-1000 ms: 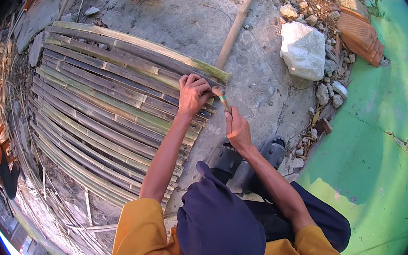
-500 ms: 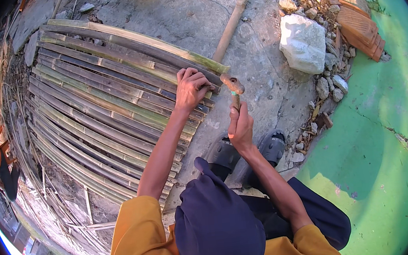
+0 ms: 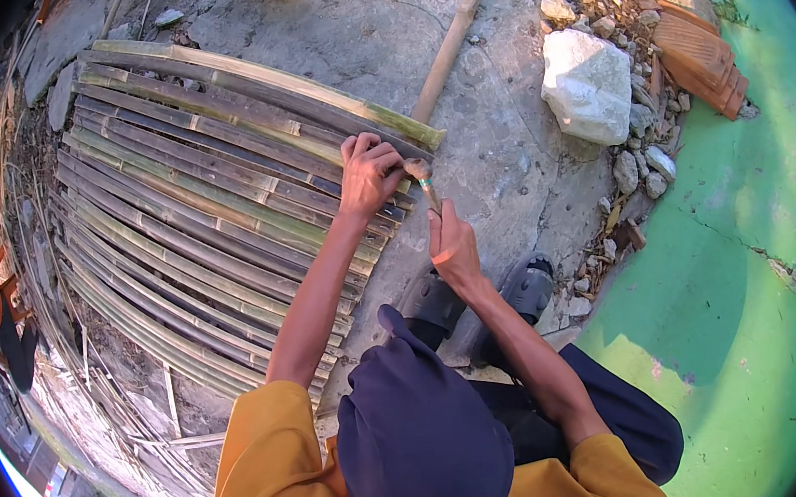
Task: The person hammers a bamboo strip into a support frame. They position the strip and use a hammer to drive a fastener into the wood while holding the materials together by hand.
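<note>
Long split bamboo strips (image 3: 209, 205) lie side by side in a slatted panel on the ground, left and ahead of me. My left hand (image 3: 371, 172) is closed at the near right ends of the upper strips, fingers pinched together; what they hold, if anything, is too small to make out. In my right hand (image 3: 454, 244), the fingers are wrapped round the short handle of a hammer (image 3: 420, 169). Its head is down at a strip's end, right beside my left fingertips; I cannot tell whether it touches the bamboo.
Beyond the panel's right corner a long wooden pole (image 3: 461, 33) lies on the concrete. A big white rock (image 3: 587, 88), loose stones and stacked clay roof tiles (image 3: 700, 57) border a green painted floor (image 3: 746, 241). Thin loose bamboo slivers (image 3: 114, 404) are scattered at left. My dark shoes (image 3: 528, 288) are close by.
My right hand has swung the hammer down and left, bringing its head from above and right of the strip ends to beside my left fingers. My left hand stays almost in place.
</note>
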Available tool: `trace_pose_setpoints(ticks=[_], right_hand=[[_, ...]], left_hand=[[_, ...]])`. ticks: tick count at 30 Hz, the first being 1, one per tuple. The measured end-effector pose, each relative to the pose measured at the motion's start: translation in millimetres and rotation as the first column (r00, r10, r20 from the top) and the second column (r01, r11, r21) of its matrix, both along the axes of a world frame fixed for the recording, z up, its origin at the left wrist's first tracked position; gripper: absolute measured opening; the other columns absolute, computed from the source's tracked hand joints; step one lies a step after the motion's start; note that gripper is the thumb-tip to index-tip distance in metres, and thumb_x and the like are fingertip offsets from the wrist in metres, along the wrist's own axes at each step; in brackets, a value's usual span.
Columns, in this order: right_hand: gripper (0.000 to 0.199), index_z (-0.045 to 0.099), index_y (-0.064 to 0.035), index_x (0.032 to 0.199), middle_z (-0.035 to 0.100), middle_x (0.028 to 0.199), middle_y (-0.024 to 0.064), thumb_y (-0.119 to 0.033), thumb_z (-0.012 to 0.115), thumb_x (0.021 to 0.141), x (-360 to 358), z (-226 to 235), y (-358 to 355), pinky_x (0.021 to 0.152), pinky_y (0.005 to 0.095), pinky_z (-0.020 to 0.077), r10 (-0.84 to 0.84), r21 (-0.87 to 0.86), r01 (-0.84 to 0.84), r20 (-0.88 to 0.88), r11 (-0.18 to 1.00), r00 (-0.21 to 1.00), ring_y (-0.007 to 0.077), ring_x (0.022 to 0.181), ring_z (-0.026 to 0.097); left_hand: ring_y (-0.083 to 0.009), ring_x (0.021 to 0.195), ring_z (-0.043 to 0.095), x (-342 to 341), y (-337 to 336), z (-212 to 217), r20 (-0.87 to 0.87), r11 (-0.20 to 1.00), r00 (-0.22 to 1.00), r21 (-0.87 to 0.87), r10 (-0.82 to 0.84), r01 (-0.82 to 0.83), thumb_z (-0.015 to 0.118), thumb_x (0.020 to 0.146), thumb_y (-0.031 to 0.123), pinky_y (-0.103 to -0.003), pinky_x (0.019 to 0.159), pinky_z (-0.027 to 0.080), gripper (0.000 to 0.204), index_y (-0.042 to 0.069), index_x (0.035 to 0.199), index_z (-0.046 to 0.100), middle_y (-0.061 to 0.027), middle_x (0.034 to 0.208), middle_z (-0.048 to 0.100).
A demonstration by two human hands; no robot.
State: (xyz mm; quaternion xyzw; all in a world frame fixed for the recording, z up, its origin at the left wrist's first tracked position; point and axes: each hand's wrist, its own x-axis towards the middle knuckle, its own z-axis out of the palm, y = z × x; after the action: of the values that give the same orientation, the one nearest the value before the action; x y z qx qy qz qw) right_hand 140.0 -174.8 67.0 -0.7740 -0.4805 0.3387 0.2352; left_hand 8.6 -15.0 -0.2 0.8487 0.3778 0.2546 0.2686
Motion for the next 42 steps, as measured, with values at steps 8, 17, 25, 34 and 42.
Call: trace_pose_setpoints(ticks=[8, 17, 25, 34, 42], right_hand=[[0.018, 0.05, -0.0001, 0.108, 0.06, 0.073, 0.0303, -0.018, 0.052, 0.11, -3, 19, 6, 0.058, 0.0579, 0.0435, -0.111, 0.213, 0.128, -0.092, 0.969, 0.99, 0.0544, 0.071, 0.062], [0.017, 0.049, -0.0001, 0.107, 0.06, 0.071, 0.0298, -0.017, 0.053, 0.109, 1, 16, 5, 0.057, 0.058, 0.0447, -0.104, 0.235, 0.114, -0.054, 0.965, 0.993, 0.0544, 0.069, 0.063], [0.017, 0.05, 0.0, 0.109, 0.06, 0.072, 0.0302, -0.016, 0.055, 0.108, 0, 20, 6, 0.057, 0.0589, 0.045, -0.058, 0.211, 0.068, -0.057, 0.975, 0.997, 0.0544, 0.07, 0.063], [0.02, 0.051, -0.0003, 0.108, 0.063, 0.073, 0.0301, -0.019, 0.055, 0.108, 3, 19, 5, 0.057, 0.0588, 0.0468, -0.038, 0.204, 0.04, -0.015, 0.978, 0.999, 0.0535, 0.07, 0.064], [0.02, 0.051, -0.0005, 0.109, 0.063, 0.073, 0.0299, -0.02, 0.056, 0.108, 6, 7, 4, 0.058, 0.059, 0.0477, 0.015, 0.131, -0.02, 0.037, 0.991, 0.999, 0.0523, 0.071, 0.065]], left_hand=[[-0.0268, 0.106, 0.061, 0, 1, 4, 0.065, 1.0, 0.998, -0.005, -0.007, 0.008, 0.077, 0.066, 0.008, -0.044, 0.102, 0.041, 0.014, 0.011, 0.079, 0.073, 0.0009, 0.088, 0.071], [-0.0266, 0.105, 0.061, -1, 2, 3, 0.076, 1.0, 0.997, -0.004, -0.003, 0.004, 0.079, 0.067, 0.009, -0.045, 0.101, 0.042, 0.014, 0.01, 0.078, 0.071, -0.0002, 0.087, 0.07], [-0.0261, 0.103, 0.06, -2, 4, 2, 0.084, 1.0, 0.996, 0.01, -0.01, 0.009, 0.08, 0.066, 0.011, -0.044, 0.101, 0.041, 0.014, 0.011, 0.078, 0.072, 0.0003, 0.087, 0.07], [-0.0258, 0.102, 0.059, -5, 4, 2, 0.071, 1.0, 0.997, -0.005, -0.007, 0.007, 0.081, 0.067, 0.014, -0.044, 0.101, 0.04, 0.015, 0.011, 0.077, 0.071, 0.0008, 0.085, 0.068], [-0.0252, 0.104, 0.06, -4, 2, 3, 0.055, 1.0, 0.998, -0.027, -0.011, 0.012, 0.082, 0.068, 0.014, -0.043, 0.101, 0.039, 0.016, 0.011, 0.08, 0.073, 0.0009, 0.087, 0.069]])
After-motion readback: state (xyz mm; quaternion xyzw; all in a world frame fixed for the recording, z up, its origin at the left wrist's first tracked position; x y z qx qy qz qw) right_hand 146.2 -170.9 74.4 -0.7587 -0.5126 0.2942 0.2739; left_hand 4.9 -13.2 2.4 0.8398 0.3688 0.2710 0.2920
